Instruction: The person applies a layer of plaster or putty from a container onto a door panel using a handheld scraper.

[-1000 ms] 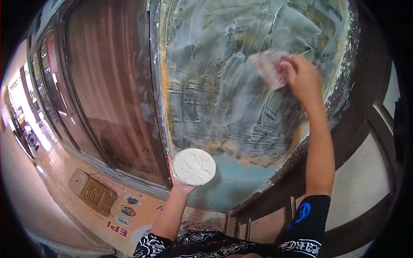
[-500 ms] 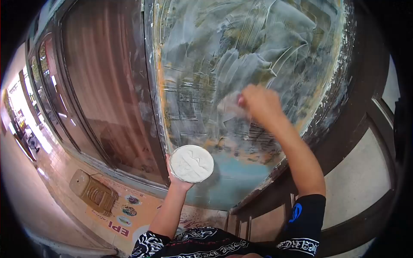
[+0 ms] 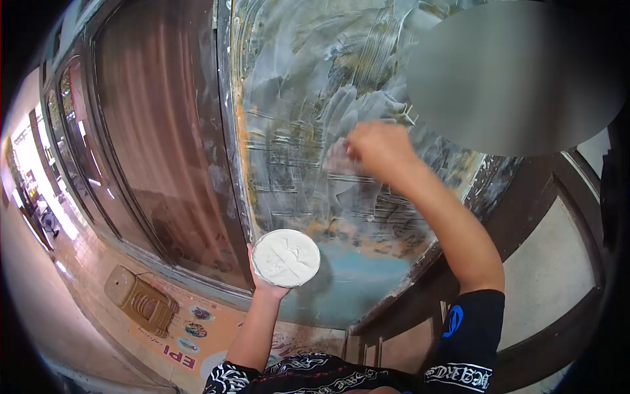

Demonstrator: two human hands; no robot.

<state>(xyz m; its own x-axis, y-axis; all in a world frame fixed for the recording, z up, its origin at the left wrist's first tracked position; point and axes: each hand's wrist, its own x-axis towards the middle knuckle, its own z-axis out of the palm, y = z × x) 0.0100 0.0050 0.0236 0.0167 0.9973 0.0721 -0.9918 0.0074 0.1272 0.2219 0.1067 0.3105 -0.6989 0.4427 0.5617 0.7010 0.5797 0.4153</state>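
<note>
My left hand [image 3: 269, 287] is closed around a round tub [image 3: 286, 258] from below. White paste, like putty, fills the tub to the rim, with ridges across its surface. My right hand [image 3: 382, 148] grips what looks like a putty knife [image 3: 341, 159], its pale blade smeared by motion. The blade lies at or very near the upright panel [image 3: 295, 131], up and to the right of the tub. White, streaky smears cover most of this panel; its bottom strip is plain blue-green.
Left of the panel stands a brown-framed glass pane [image 3: 157, 131]. Below it, a brown plastic stool [image 3: 141, 299] sits on the floor beside an orange printed banner [image 3: 197, 328]. Dark wood with pale insets [image 3: 545, 276] lies to the right. A grey blurred oval hides the upper right.
My right hand has moved slightly left and up with the putty knife. The tub in my left hand sits a little lower and further left in view.
</note>
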